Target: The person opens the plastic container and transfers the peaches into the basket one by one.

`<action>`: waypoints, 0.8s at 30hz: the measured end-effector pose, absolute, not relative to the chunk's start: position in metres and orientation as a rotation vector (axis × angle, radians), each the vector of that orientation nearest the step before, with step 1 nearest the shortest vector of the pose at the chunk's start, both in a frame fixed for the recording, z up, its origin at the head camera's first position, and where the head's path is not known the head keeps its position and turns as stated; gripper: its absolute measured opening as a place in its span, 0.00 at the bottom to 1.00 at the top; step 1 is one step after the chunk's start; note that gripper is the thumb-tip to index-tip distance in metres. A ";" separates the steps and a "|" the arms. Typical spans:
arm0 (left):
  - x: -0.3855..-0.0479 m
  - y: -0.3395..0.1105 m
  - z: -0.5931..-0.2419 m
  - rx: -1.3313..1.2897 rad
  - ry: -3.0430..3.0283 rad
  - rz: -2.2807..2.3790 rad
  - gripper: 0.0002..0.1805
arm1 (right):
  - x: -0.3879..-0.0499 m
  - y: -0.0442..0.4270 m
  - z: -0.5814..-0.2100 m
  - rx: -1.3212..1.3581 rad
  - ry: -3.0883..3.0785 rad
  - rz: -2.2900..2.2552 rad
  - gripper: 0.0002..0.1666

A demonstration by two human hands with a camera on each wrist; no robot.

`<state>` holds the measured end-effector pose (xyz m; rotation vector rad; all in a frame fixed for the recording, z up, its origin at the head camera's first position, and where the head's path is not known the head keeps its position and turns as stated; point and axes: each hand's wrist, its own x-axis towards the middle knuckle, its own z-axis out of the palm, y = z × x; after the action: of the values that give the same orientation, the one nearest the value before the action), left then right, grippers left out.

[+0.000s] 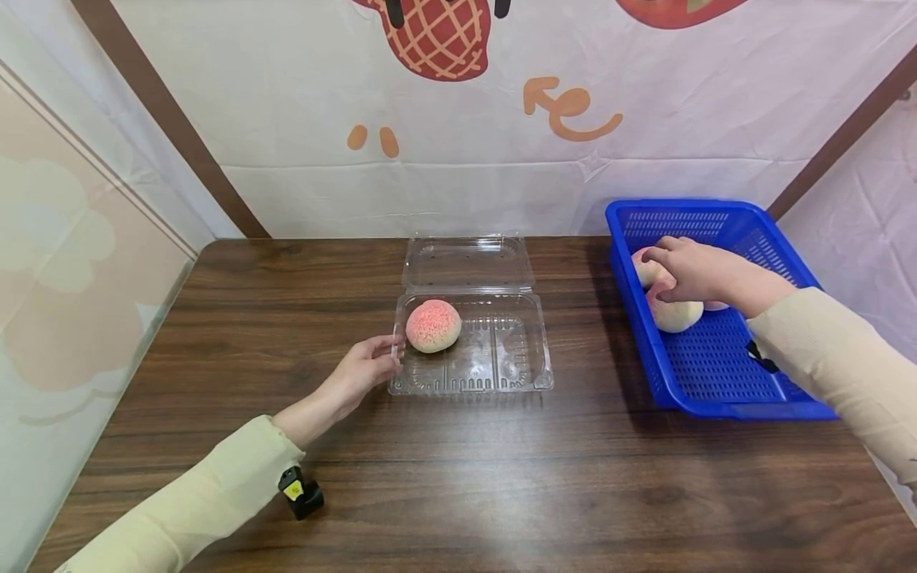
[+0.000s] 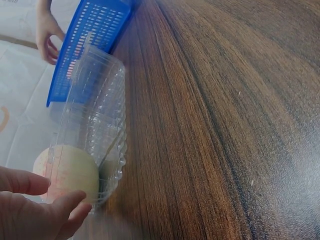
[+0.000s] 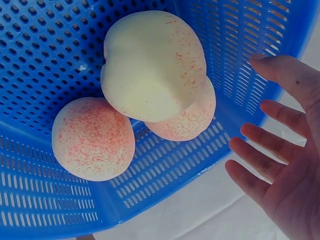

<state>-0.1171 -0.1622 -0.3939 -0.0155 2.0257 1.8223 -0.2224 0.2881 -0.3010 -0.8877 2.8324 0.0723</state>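
In the head view, my left hand [image 1: 351, 378] is at the left edge of a clear plastic clamshell box [image 1: 512, 350]. Its thumb and fingers hold the rim there, seen closer in the left wrist view. A pink-and-cream peach [image 1: 433, 326] sits in the box's left part, and the lid [image 1: 469, 263] lies folded back behind. My right hand [image 1: 698, 270] is inside the blue basket [image 1: 662, 374], above the peaches. In the right wrist view its fingers [image 3: 260, 157] are spread, apart from a pale peach [image 3: 155, 65] resting against two others, one of them a speckled peach [image 3: 93, 139].
The brown wooden table [image 1: 458, 477] carries the box in the middle and the basket at the right. A printed cloth [image 1: 501, 183] hangs along the back edge. Slotted walls surround the peaches in the basket.
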 end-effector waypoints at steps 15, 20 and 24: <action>-0.118 -0.162 -0.393 -0.013 2.029 1.808 0.27 | -0.222 0.282 -0.295 -0.883 2.825 0.049 0.29; -0.117 -0.161 -0.392 -0.021 2.028 1.813 0.26 | -0.222 0.280 -0.293 -0.910 2.823 0.056 0.28; -0.117 -0.162 -0.393 -0.022 2.034 1.809 0.26 | -0.221 0.277 -0.292 -0.934 2.823 0.060 0.28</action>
<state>-0.1173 -0.1618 -0.3931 -0.0225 2.0339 1.8093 -0.2213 0.2775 -0.2923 -0.9340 2.8227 0.0602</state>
